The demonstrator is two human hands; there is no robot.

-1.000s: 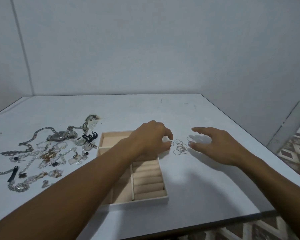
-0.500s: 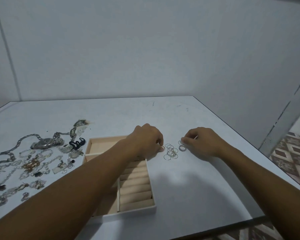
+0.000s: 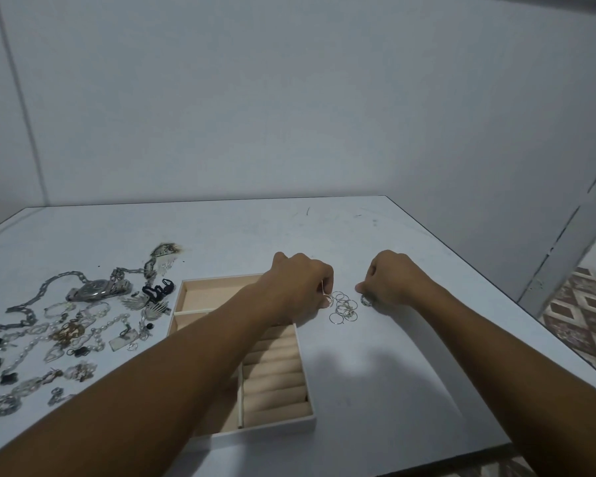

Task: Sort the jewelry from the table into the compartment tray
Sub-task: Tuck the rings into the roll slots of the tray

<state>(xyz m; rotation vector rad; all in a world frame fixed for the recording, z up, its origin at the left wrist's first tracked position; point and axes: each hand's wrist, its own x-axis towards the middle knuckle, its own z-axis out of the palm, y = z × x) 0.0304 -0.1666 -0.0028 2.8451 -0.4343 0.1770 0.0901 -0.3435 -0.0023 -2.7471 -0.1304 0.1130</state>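
A beige compartment tray (image 3: 308,390) with ring rolls lies on the white table; my left forearm crosses over it. Just right of the tray sits a small cluster of thin silver rings (image 3: 344,308). My left hand (image 3: 298,284) is curled at the cluster's left edge and pinches a thin ring between its fingertips. My right hand (image 3: 391,278) is curled at the cluster's right side, its fingertips pinching a thicker silver ring (image 3: 366,299) that rests on the table. A heap of chains, bracelets and a watch (image 3: 98,290) lies left of the tray.
The table's right edge (image 3: 496,290) runs diagonally close to my right arm, with patterned floor beyond it. A wall stands behind the table. Black hair clips (image 3: 157,290) lie between the watch and the tray.
Both hands have closed from spread fingers into curled pinches at either side of the ring cluster. The left hand now has a thin ring raised off the table.
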